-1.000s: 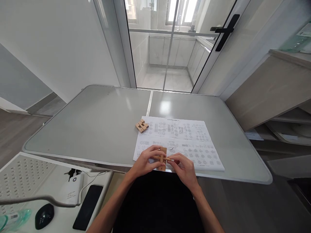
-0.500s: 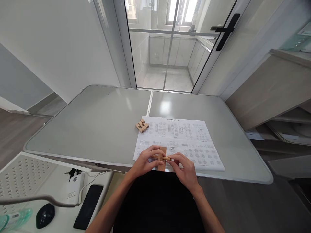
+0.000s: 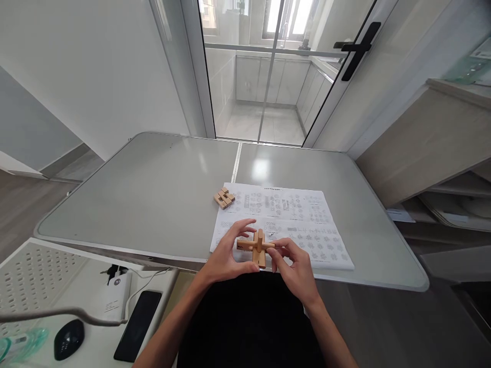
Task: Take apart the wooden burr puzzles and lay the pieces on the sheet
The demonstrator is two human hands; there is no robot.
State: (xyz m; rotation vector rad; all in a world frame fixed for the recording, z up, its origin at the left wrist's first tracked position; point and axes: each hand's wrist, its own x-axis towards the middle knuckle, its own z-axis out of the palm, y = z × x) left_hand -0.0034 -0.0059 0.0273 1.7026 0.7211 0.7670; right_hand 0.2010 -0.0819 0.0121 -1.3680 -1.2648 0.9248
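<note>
A wooden interlocking puzzle (image 3: pixel 260 247), made of notched bars crossing one another, is held up just over the near edge of the table. My right hand (image 3: pixel 294 266) pinches the end of its right-hand bar between thumb and fingers. Around the puzzle's left side, my left hand (image 3: pixel 230 255) is spread wide, fingers raised above and thumb beside the lower bar; whether the thumb touches it is hard to tell. Beneath lies a printed instruction sheet (image 3: pixel 307 220) with rows of small diagrams. Another assembled wooden puzzle (image 3: pixel 224 198) rests across the sheet's upper left corner.
The grey table (image 3: pixel 153 189) stretches up to a glass door (image 3: pixel 268 97). At lower left, a white surface (image 3: pixel 92 286) carries a black mouse (image 3: pixel 69 339), a phone (image 3: pixel 138 325), a white box (image 3: pixel 118 294) and a cable. Wooden shelving (image 3: pixel 425 133) stands on the right.
My left fingers have come off the puzzle and spread apart. The puzzle now shows an upright bar and a bar pointing left, while my right hand still grips its right-hand bar.
</note>
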